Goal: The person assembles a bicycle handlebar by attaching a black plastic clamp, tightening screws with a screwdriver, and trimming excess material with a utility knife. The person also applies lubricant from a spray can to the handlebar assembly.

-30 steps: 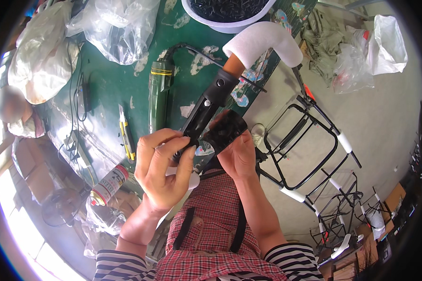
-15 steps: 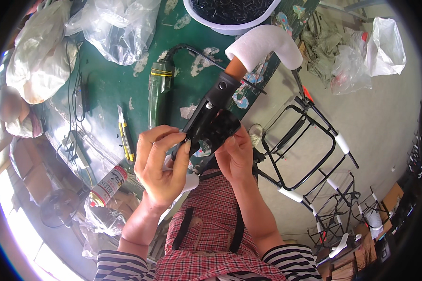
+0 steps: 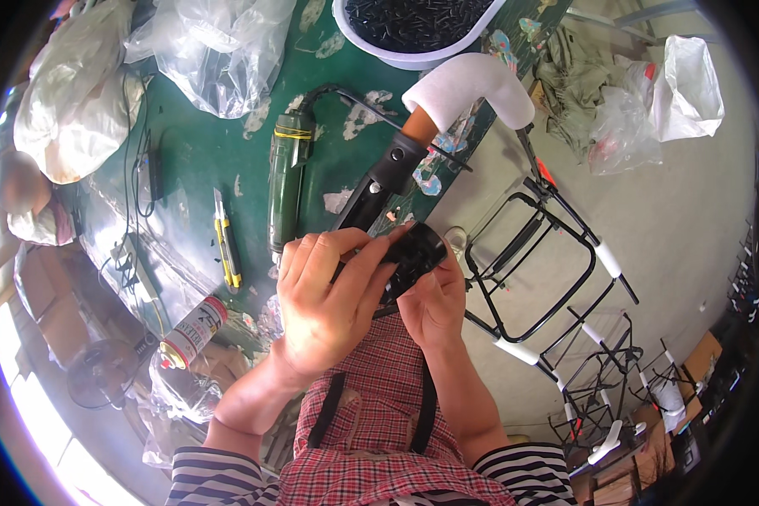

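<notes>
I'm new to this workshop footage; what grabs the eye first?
Both hands at centre, the left hand and right hand, grip a black handle part with a white foam-wrapped end. Behind lies a worn green table with a yellow utility knife; black wire racks stand to the right.

That black bar-shaped part (image 3: 378, 196) with the orange neck and white foam-wrapped end sits tilted, lower end gripped over the green worktop (image 3: 202, 152).

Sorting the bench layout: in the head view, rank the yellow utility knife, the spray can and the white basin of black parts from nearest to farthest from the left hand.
From the left hand:
1. Yellow utility knife, just to its left.
2. Spray can, lower left at the table edge.
3. White basin, far side, top of view.
</notes>
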A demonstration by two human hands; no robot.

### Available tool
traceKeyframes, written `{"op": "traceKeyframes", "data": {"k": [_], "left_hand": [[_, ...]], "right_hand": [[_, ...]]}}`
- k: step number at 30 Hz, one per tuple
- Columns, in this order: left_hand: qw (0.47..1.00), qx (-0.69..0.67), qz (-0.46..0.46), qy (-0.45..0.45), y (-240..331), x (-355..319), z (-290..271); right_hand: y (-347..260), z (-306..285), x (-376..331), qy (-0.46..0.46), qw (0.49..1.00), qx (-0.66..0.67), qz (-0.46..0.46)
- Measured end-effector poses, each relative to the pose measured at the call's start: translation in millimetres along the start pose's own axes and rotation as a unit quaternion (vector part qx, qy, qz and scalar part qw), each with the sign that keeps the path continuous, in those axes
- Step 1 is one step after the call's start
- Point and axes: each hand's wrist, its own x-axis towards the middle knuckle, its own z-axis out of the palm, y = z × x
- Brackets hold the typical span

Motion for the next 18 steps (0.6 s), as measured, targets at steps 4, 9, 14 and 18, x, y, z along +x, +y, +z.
{"op": "traceKeyframes", "data": {"k": [4,9,14,18], "left_hand": [[1.0,-0.001,0.001,0.01,2,-1,2],[0.999,-0.041,-0.031,0.005,9,0,-1],[0.998,-0.044,-0.039,-0.023,9,2,-1],[0.997,-0.049,-0.062,-0.024,16,2,-2]], "right_hand": [[-2,3,0,0.011,1.0,0.002,0.004],[-3,4,-1,0.01,1.0,0.01,0.004],[-6,2,-4,0.013,0.999,-0.052,0.005],[-6,3,-6,0.02,0.995,-0.1,-0.006]]}}
